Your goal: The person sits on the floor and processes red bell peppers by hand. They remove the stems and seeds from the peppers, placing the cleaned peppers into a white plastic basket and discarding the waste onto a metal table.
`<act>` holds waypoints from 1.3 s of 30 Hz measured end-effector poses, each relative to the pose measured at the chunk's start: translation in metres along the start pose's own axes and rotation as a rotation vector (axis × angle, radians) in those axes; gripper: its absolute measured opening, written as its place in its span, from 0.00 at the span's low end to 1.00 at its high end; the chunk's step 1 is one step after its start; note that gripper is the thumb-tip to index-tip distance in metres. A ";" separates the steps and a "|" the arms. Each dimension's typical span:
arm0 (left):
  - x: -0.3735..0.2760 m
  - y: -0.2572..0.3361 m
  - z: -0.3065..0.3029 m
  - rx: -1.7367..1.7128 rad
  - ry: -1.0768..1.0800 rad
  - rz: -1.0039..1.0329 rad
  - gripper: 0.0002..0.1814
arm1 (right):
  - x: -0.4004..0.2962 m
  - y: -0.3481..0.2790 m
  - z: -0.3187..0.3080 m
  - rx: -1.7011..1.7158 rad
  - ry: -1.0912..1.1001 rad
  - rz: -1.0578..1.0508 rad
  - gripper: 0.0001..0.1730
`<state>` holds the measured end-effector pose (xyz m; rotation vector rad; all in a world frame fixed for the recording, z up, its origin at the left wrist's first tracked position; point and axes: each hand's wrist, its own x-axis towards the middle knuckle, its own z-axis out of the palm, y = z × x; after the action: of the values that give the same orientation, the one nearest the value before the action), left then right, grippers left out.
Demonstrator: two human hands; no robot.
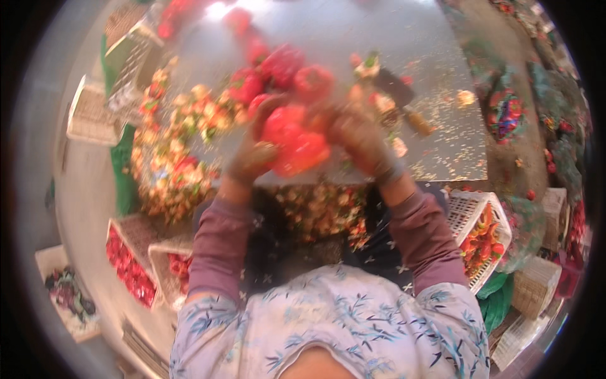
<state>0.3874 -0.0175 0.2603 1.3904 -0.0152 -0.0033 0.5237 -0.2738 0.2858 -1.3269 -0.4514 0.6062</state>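
A glossy red bell pepper (296, 147) is held over the near edge of the metal table (426, 156). My left hand (253, 151) grips its left side, with the thumb in front. At the pepper's right side, my right hand (362, 137) is bent inward and blurred; whether its fingers grip anything is unclear. Just beyond the hands lie several whole red peppers (284, 64). To the right of them rests a cleaver (395, 87) with a wooden handle (417, 121), beside cut-out pepper cores (383, 103).
Pepper cores (203, 111) are heaped along the table's left side, and more (322, 208) lie below its near edge. Pale seeds dot the right side. Crates of red peppers (128, 270) stand at left; a white plastic crate (502, 227) holding orange-red peppers stands at right.
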 end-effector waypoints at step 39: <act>0.038 -0.001 -0.005 -0.845 -0.073 0.098 0.20 | 0.006 0.065 -0.037 -0.559 0.091 -0.363 0.15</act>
<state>0.4257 -0.0130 0.2584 0.5435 -0.1285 0.0195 0.5416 -0.2892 0.2146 -1.7361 -0.8035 0.1120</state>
